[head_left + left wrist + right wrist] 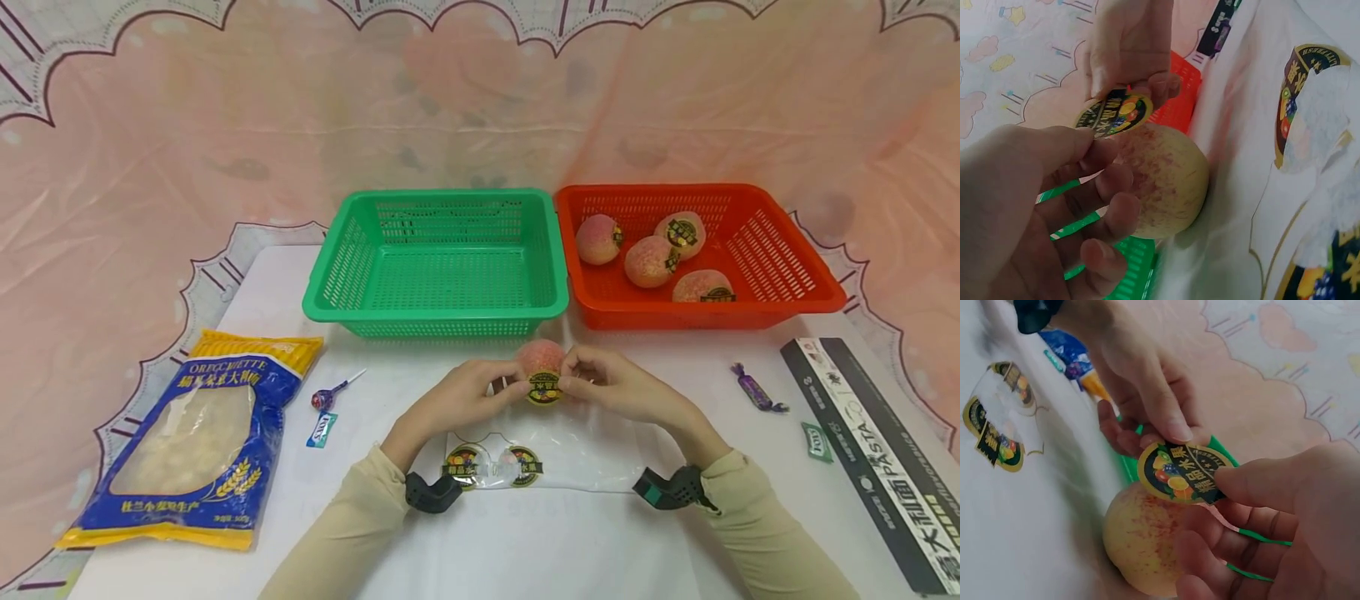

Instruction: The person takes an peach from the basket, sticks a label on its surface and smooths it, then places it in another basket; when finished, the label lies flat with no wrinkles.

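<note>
Between both hands is a round black-and-gold fruit sticker (544, 388), held by its edges. My left hand (465, 393) pinches one edge between thumb and index finger, its other fingers loosely bent in the left wrist view. The opposite edge is pinched by my right hand (626, 387). Right behind the sticker, a pink-yellow peach (1141, 540) sits on the white table, partly covered by the sticker and fingers. Under the forearms lies a clear sheet (585, 458) bearing two more stickers, one sticker (463, 467) beside another sticker (522, 467).
A green basket (435, 323) stands behind the hands. Beside it, a red basket (705, 315) holds several stickered peaches. Left lie a pasta bag (187, 442), a lollipop (324, 399) and a small packet (322, 430). Right are a purple candy (756, 390), a green packet (817, 442) and a long box (873, 458).
</note>
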A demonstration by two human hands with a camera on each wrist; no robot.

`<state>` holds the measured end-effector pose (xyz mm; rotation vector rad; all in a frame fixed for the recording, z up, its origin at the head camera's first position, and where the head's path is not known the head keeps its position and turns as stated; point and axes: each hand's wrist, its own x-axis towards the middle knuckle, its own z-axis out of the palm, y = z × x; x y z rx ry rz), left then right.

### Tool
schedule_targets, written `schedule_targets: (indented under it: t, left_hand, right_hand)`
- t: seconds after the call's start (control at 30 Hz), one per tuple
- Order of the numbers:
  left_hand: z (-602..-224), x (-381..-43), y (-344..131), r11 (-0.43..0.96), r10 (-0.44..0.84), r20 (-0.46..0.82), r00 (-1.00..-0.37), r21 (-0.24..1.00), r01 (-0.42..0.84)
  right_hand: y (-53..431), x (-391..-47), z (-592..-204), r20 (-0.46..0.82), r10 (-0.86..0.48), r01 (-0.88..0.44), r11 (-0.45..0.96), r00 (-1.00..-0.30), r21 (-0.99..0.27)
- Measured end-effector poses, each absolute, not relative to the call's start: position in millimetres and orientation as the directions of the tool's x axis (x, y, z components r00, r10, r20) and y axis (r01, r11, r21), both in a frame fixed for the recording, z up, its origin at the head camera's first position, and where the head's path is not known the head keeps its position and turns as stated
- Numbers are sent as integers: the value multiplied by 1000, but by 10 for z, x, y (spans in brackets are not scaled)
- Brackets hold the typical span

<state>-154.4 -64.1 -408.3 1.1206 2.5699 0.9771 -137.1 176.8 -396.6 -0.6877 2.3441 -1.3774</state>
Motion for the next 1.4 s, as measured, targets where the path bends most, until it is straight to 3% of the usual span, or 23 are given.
schedule_targets:
  t: [0.5, 1.0, 1.23, 1.4]
  left_hand:
    - [-4071, -1580, -672, 564, 671, 92, -736, 581, 587]
    - [-4092, -1564, -664, 631, 596, 127, -793, 537, 560]
    - [-4145, -1588, -656, 644, 580, 165, -798, 507, 573]
    - [-4169, -1601, -653, 645, 572, 191, -797, 496, 582]
  right_hand:
    - [1689, -1355, -4007, 50, -467, -332, 545, -883, -770]
    - [1571, -1282, -3989, 146, -338, -360, 748, -930, -558]
    - [1584, -1290, -3977, 145, -313, -340, 769, -938, -542]
    - [1602, -1317, -4006, 135, -290, -307, 706, -948, -638]
